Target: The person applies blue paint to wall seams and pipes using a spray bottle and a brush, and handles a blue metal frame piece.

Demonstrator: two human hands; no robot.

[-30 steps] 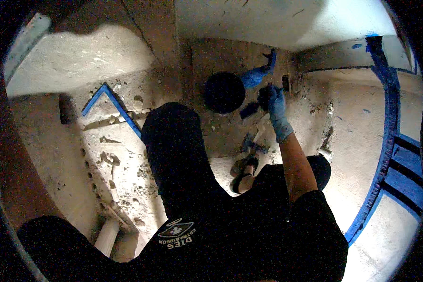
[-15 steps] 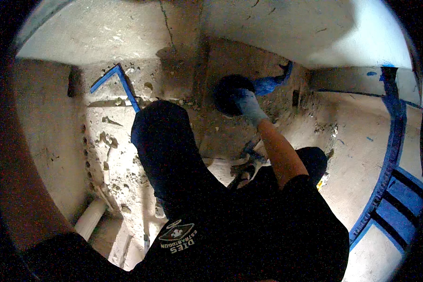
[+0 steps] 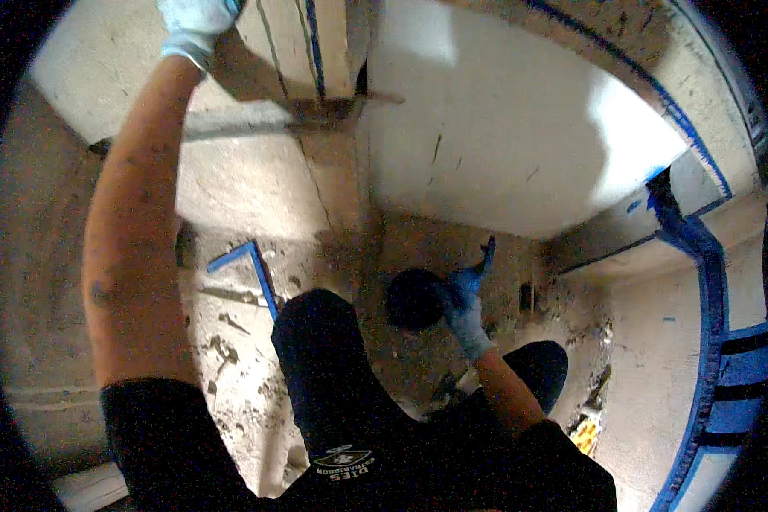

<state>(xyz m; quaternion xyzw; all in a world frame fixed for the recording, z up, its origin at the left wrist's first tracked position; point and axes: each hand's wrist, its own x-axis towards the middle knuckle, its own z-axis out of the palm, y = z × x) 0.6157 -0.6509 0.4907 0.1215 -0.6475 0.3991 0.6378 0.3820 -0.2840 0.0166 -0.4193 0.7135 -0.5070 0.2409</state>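
My left hand (image 3: 194, 24), in a pale blue work glove, is raised against the upper left part of the view, close to the wall. The picture's top edge cuts off its fingers, and a small blue patch shows beside it. Low in the middle, my right hand (image 3: 464, 317), in a blue-smeared glove, is closed at the edge of a round black container (image 3: 415, 299). Its inside is too dark to make out. A blue-smeared piece (image 3: 471, 275) with a dark upright tip (image 3: 489, 247) sticks out beyond that hand; its kind is unclear.
A bent blue strip (image 3: 254, 256) lies on the rubble-strewn floor (image 3: 239, 358) beside my knee. Pale walls (image 3: 486, 128) rise ahead, with a boxed corner (image 3: 316, 51) at top. Blue-coated bands (image 3: 710, 290) with black stripes run along the right. A yellow item (image 3: 585, 433) lies at lower right.
My left arm has come up from the lower left, and its gloved hand now shows at the top. The view has tilted upward. My right hand stays with the black container.
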